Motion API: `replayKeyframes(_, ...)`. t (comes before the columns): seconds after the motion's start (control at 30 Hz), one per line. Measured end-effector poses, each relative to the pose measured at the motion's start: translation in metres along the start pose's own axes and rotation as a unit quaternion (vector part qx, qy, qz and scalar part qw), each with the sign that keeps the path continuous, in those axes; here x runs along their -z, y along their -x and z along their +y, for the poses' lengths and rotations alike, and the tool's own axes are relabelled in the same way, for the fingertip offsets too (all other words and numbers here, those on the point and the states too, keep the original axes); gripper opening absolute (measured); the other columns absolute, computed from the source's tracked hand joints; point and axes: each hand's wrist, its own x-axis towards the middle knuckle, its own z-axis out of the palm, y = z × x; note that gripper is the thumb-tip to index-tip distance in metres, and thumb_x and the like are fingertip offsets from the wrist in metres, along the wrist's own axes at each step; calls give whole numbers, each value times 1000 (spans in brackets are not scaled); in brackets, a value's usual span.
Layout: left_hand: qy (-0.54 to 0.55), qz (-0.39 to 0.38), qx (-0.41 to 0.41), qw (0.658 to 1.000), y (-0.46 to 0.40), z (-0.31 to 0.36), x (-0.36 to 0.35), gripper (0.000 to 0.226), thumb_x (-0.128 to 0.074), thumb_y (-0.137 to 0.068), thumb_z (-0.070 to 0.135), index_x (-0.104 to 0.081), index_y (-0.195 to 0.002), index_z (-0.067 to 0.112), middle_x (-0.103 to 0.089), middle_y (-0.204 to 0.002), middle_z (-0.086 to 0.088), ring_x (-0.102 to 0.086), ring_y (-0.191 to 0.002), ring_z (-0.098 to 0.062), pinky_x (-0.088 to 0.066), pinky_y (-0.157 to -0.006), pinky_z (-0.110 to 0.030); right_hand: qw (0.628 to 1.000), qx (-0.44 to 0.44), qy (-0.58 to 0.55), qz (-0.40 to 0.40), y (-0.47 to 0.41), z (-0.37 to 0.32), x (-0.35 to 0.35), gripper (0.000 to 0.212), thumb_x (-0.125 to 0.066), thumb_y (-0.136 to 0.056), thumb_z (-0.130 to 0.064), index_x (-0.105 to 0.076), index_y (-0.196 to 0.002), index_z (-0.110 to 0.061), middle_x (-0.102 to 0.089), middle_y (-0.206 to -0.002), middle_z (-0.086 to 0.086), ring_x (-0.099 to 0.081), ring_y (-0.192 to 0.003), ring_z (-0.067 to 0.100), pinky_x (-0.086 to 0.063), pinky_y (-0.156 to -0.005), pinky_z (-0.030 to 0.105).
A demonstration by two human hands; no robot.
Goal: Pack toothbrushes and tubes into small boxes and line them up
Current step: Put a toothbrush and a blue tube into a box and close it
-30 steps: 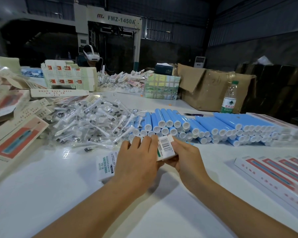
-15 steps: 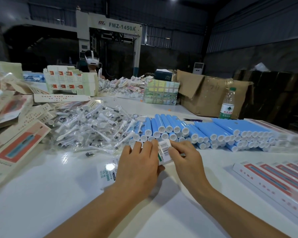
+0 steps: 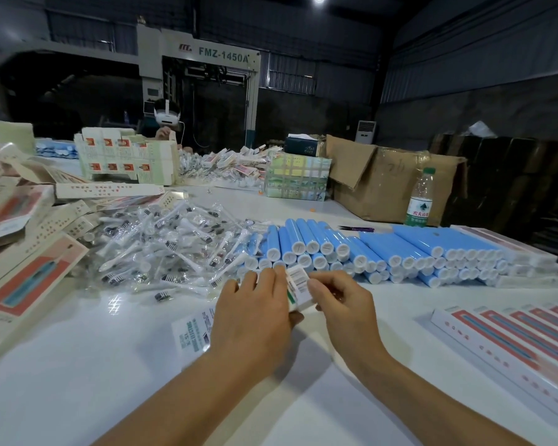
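Head view: a small box (image 3: 298, 286) is held with its long axis left-right, barcoded end up-right; left hand (image 3: 252, 320) grips it, right hand (image 3: 342, 304) fingers pinch its flap.

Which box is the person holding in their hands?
The small white box with the barcode end, held between both hands. The other boxes lie on the table, untouched.

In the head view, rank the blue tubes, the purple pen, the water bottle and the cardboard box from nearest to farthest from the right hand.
1. Blue tubes: stacked just beyond the right hand.
2. Purple pen: on the table behind the tubes.
3. Water bottle: standing farther back, to the right.
4. Cardboard box: behind the bottle, at the table's far side.
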Motion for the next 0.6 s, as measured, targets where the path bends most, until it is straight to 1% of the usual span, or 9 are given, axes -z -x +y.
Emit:
replayKeyframes(0.1, 46, -12, 46, 998, -7, -11, 9, 67, -31, -93, 60, -19, -143, 19, -40, -135, 2, -42, -120, -20, -34, -91, -34, 998, 4, -63, -25, -1, -3, 1, 26, -51, -95, -9, -71, -93, -25, -72, -88, -7, -62, -78, 4, -51, -68, 19)
replayKeyframes(0.17, 228, 30, 104, 968, -13, -20, 20, 48, -36, -91, 60, -40, -127, 28, -52, -117, 5, -53, -103, -18, -42, -79, -34, 997, 17, -66, -25, -2, -2, 2, 27, -49, -96, -11, -68, -99, -30, -71, -94, -9, -63, -85, 3, -51, -74, 21)
replayKeyframes(0.2, 361, 49, 143, 920, -16, -23, 28, 32, -42, -91, 57, -49, -112, 35, -56, -106, 9, -56, -93, -14, -43, -71, -31, 998, 21, -47, -31, -1, -1, 2, 27, -50, -96, -13, -66, -102, -34, -70, -99, -9, -62, -90, 3, -50, -78, 23)
replayKeyframes(0.23, 502, 60, 188, 842, -20, -26, 36, 19, -46, -91, 53, -52, -99, 37, -60, -98, 12, -58, -85, -11, -43, -66, -29, 998, 20, -25, -49, 0, 0, 2, 24, -52, -96, -18, -63, -104, -38, -67, -104, -10, -61, -94, 3, -49, -81, 24)
replayKeyframes(0.33, 765, 47, 326, 554, -27, -32, 41, 16, -48, -93, 46, -56, -89, 32, -67, -89, 1, -66, -76, -15, -48, -65, -33, 984, -7, 4, -180, 8, -3, -5, 29, -56, -82, -42, -57, -108, -53, -58, -105, -17, -54, -92, -3, -48, -76, 19)
replayKeyframes(0.4, 809, 23, 367, 460, -25, -30, 35, 28, -48, -94, 45, -59, -94, 19, -69, -89, -10, -68, -80, -26, -53, -70, -40, 967, -34, 28, -252, 14, -6, -11, 42, -58, -71, -53, -50, -111, -66, -49, -99, -28, -52, -87, -7, -51, -69, 18)
replayKeyframes(0.47, 820, 9, 380, 428, -22, -25, 28, 33, -47, -94, 46, -60, -99, 15, -72, -78, -11, -71, -72, -27, -54, -61, -37, 961, -33, 56, -268, 17, -6, -17, 57, -62, -69, -51, -43, -122, -64, -44, -102, -29, -52, -88, -11, -52, -58, 17)
replayKeyframes(0.53, 822, 7, 382, 423, -19, -23, 22, 35, -47, -94, 47, -61, -100, 16, -72, -68, -6, -71, -67, -23, -54, -60, -36, 963, -17, 82, -256, 16, -5, -19, 66, -64, -71, -46, -40, -132, -56, -44, -110, -23, -49, -91, -15, -52, -55, 14)
replayKeyframes(0.6, 809, 35, 378, 449, -15, -27, 16, 32, -45, -95, 47, -62, -96, 20, -71, -70, -2, -69, -78, -22, -54, -71, -39, 965, -7, 94, -243, 14, -7, -20, 65, -60, -72, -43, -42, -134, -50, -42, -106, -19, -47, -89, -14, -47, -57, 9)
